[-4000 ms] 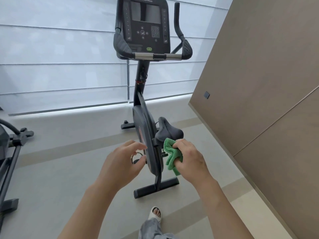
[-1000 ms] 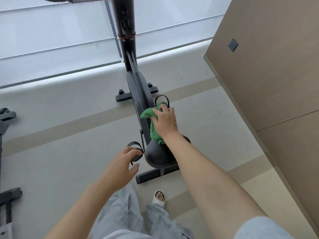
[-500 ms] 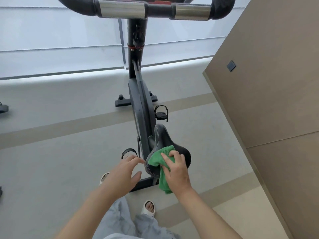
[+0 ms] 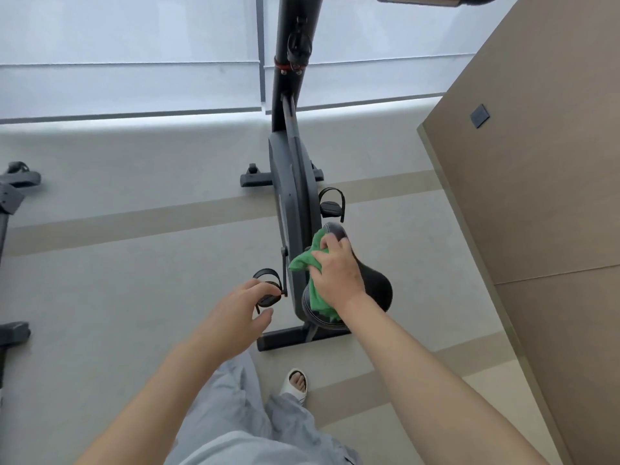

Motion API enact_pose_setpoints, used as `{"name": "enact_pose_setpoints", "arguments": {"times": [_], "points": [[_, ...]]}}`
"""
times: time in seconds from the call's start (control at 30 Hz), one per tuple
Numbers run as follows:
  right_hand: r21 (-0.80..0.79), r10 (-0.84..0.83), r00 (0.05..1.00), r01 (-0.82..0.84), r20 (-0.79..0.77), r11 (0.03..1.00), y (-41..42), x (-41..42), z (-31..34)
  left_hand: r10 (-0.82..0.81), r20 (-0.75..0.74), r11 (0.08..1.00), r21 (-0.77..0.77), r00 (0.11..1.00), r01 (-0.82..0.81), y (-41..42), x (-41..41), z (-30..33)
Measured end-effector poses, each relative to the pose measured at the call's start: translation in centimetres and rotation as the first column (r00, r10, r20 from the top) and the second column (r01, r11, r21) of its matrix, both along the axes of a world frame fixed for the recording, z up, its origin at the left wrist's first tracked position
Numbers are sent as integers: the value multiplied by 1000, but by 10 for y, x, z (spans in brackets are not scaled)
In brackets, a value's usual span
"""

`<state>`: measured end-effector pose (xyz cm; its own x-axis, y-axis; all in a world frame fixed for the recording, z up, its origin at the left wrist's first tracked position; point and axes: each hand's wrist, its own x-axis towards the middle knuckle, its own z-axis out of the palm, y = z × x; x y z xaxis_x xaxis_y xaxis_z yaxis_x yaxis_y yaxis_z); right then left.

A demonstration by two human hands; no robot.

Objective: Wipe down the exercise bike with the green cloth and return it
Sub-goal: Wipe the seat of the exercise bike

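The exercise bike [image 4: 295,196] stands on the floor [image 4: 134,280] with its long axis running from the rear base bar nearest the person to the handlebar post at the top of the view. The saddle [image 4: 372,283] points its narrow nose toward the post. The right hand [image 4: 337,271] presses the green cloth [image 4: 317,297] onto the saddle, fingers curled over the bunched fabric; the cloth drapes along the saddle's left side. The left hand [image 4: 240,312] hovers beside the left pedal [image 4: 266,286], fingers loosely curved and slightly spread, gripping nothing.
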<state>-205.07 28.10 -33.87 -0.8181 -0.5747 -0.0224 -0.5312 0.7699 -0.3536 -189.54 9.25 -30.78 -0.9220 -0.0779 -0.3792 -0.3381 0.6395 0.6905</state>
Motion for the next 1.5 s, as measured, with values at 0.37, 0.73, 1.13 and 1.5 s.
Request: {"name": "enact_pose_setpoints", "arguments": {"times": [0.37,0.73,1.13,1.5], "points": [[-70,159,975,-171,-152,983,75,106,-12,-19,-4,1000,13,1000,19,10,11,-2],[-162,-222,975,221,15,962,32,-7,-2,-143,-4,990,-14,990,143,41,3,-7],[-162,-487,872,473,-56,866,107,69,-8,-254,-8,944,-221,967,246,94,-45,-14],[243,-352,935,331,46,912,66,-6,-7,-112,-24,957,-272,993,101,103,-67,-30]]}}
